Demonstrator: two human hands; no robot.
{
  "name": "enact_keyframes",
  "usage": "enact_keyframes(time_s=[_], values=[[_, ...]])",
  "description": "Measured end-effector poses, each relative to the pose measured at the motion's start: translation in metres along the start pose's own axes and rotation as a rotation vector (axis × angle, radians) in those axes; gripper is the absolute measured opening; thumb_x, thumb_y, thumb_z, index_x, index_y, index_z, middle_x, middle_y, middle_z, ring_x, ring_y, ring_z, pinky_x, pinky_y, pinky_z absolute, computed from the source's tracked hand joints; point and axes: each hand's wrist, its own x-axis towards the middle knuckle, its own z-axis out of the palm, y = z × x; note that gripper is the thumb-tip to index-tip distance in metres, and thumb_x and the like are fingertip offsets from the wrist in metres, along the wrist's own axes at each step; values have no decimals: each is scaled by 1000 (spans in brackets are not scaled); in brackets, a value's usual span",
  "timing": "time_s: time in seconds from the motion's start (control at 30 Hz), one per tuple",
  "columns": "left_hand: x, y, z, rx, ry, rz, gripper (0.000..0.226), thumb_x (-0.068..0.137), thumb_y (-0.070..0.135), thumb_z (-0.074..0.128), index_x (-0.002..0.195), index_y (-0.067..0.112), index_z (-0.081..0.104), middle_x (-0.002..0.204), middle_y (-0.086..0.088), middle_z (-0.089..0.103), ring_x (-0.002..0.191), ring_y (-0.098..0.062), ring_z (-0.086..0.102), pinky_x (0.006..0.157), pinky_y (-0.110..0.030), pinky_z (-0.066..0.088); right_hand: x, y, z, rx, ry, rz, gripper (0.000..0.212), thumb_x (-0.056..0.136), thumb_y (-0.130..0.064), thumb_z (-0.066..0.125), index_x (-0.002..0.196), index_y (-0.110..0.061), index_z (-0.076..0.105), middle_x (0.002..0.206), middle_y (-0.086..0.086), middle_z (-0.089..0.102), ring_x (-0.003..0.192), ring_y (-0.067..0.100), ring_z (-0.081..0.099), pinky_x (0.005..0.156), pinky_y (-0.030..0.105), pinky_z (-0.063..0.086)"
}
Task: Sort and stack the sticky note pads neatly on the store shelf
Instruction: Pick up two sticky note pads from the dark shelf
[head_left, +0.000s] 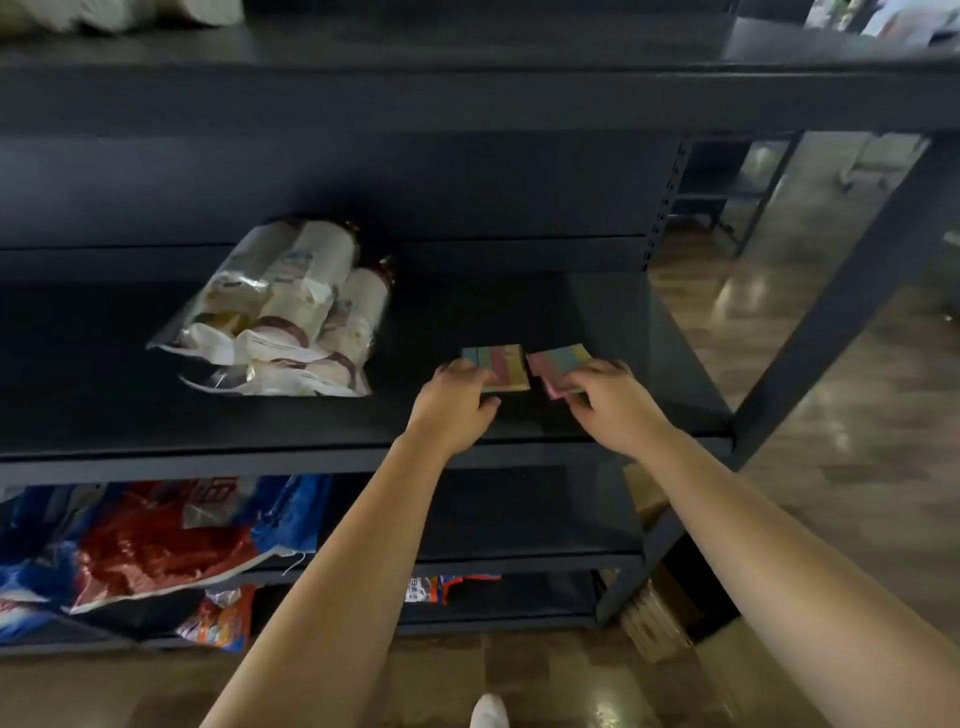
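Two pastel striped sticky note pads lie side by side on the dark middle shelf (260, 421). My left hand (457, 402) grips the near edge of the left pad (501, 364), fingers curled over its left corner. The right pad (558, 364) sits slightly turned, and my right hand (608, 397) pinches its near right corner. A narrow gap separates the two pads. Parts of both pads are hidden under my fingers.
A clear plastic bag of white wrapped rolls (283, 312) lies on the same shelf to the left. Red and blue packages (150, 545) fill the lower shelf. The shelf's right upright (831, 312) borders a shiny floor (857, 441). An upper shelf (467, 98) overhangs.
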Motion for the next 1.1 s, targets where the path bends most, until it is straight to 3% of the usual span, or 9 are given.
enact_keyframes(time_s=[0.2, 0.37, 0.47, 0.57, 0.7, 0.9, 1.1], values=[[39, -19, 0, 41, -71, -42, 27, 90, 31, 57, 115, 24, 56, 124, 1, 45, 114, -20, 44, 93, -39, 46, 41, -5, -12, -52, -133, 124, 40, 93, -20, 51, 133, -18, 48, 137, 3, 44, 128, 29, 35, 105, 45, 36], [62, -26, 0, -11, -63, -13, 27, 85, 36, 64, 108, 25, 58, 116, 3, 50, 102, -15, 52, 84, -34, 49, 60, -5, -21, -21, -262, 148, 57, 87, -19, 63, 140, -19, 41, 140, 5, 44, 126, 24, 44, 104, 37, 38], [73, -27, -4, -9, -112, 24, 37, 81, 35, 68, 114, 22, 56, 113, 1, 57, 99, -17, 57, 82, -36, 51, 68, -5, -23, -66, -332, 132, 60, 88, -19, 62, 143, -18, 36, 142, 7, 43, 126, 23, 46, 102, 33, 37], [80, -27, -4, -5, -114, 43, 60, 79, 34, 71, 132, 19, 48, 125, -1, 57, 113, -19, 55, 92, -41, 48, 76, -5, -22, -160, -361, 134, 64, 88, -23, 62, 145, -18, 33, 142, 8, 40, 125, 26, 45, 102, 35, 39], [83, -26, -2, 0, -129, 39, 67, 79, 33, 72, 137, 19, 44, 129, -4, 51, 116, -20, 51, 96, -39, 46, 81, -4, -24, -188, -350, 191, 63, 80, -30, 70, 137, -18, 44, 131, 10, 42, 119, 29, 46, 96, 38, 42], [86, -23, -4, -56, -131, 39, 50, 78, 29, 74, 122, 19, 51, 115, -2, 52, 94, -12, 52, 79, -26, 43, 65, -11, -22, -97, -167, 257, 62, 74, -25, 77, 126, -15, 44, 124, 8, 51, 119, 29, 44, 92, 42, 44], [76, -18, -9, -73, -66, 81, 32, 82, 27, 70, 109, 22, 54, 103, 3, 63, 90, -12, 60, 78, -35, 53, 47, -8, -28, -31, -40, 306, 36, 79, -29, 72, 108, -27, 51, 103, 0, 60, 91, 21, 55, 70, 34, 44]])
